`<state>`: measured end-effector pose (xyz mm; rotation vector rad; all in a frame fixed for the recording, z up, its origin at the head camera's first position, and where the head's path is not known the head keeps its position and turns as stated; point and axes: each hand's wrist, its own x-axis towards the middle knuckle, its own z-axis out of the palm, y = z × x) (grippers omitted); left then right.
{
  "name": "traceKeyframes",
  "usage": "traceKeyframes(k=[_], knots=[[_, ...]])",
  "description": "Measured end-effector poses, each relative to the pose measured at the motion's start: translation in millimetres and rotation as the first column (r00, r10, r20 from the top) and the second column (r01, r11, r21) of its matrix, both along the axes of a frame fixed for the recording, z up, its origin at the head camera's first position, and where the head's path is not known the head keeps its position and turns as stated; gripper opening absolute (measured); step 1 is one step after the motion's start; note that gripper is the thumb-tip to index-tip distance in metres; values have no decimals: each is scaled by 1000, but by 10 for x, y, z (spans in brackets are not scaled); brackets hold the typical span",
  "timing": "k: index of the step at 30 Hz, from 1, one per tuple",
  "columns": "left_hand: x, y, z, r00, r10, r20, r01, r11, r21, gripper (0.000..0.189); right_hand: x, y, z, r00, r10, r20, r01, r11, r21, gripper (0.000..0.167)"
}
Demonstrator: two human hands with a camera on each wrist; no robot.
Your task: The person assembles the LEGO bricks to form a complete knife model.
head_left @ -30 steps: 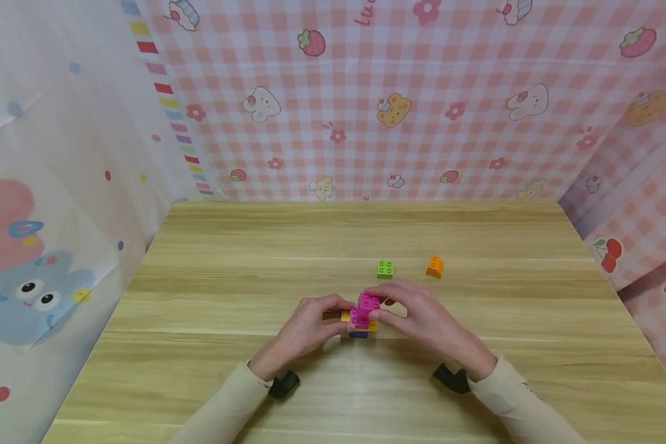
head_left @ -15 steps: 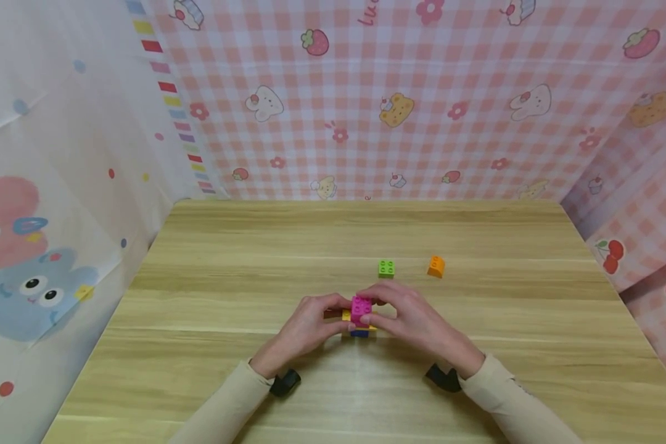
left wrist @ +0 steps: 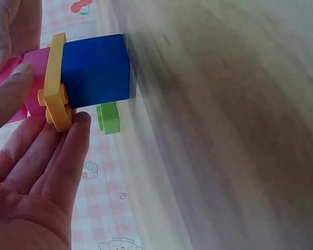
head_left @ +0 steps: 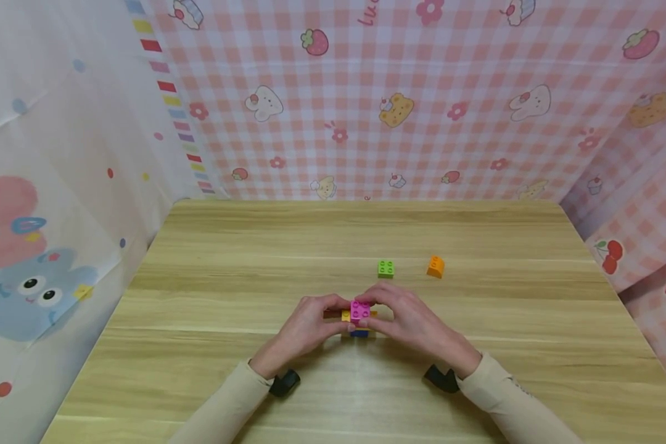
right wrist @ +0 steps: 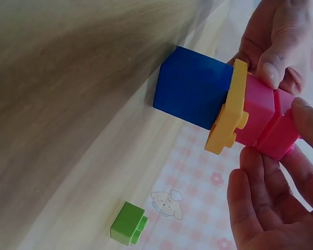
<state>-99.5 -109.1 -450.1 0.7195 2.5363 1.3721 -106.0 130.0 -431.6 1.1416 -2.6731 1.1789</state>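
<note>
A small tower of toy building bricks stands on the wooden table [head_left: 244,259]. At its base is a blue brick [right wrist: 193,86], topped by a yellow plate [right wrist: 227,117] that sticks out at the sides. Above the plate sits a lower pink brick [right wrist: 258,112], and an upper pink brick [right wrist: 279,134] sits on that, with a thin seam between the two. My left hand [head_left: 311,322] pinches the lower pink brick between thumb and fingers. From the other side, my right hand [head_left: 415,317] grips the upper pink brick, thumb in front and fingers behind.
Behind the tower lie a green brick [head_left: 385,269] with studs up and an orange curved-top brick [head_left: 435,267] to its right. A pink checked cloth [head_left: 333,111] hangs along the table's back edge. Black straps [head_left: 285,383] show at both wrists.
My right hand has moved left and down, bringing the upper pink brick from offset above the lower one to directly on top of it. My left hand has stayed in place.
</note>
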Motion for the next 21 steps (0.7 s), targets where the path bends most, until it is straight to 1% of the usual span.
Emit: traceKeyframes(k=[7,12,16,21], knots=[[-12,-6,-6,1000,1,3,-1,1000,-5,27,-10,-2,3,1000,10,4,-10,1000,-2,25],[-16,2,-19,1000,-6,-17,5,1000,-8,26,-28,-1,-4,999,33,-23,-32,999,8,24],[-8,12,-26,1000,-10,-29,9,1000,-17,24,-23,7,-26,999,37,-33,-37,999,-1,28],[-14,7,-43,999,-12,-35,12,1000,-18,24,-8,23,-69,1000,-4,15,4,1000,3,37]])
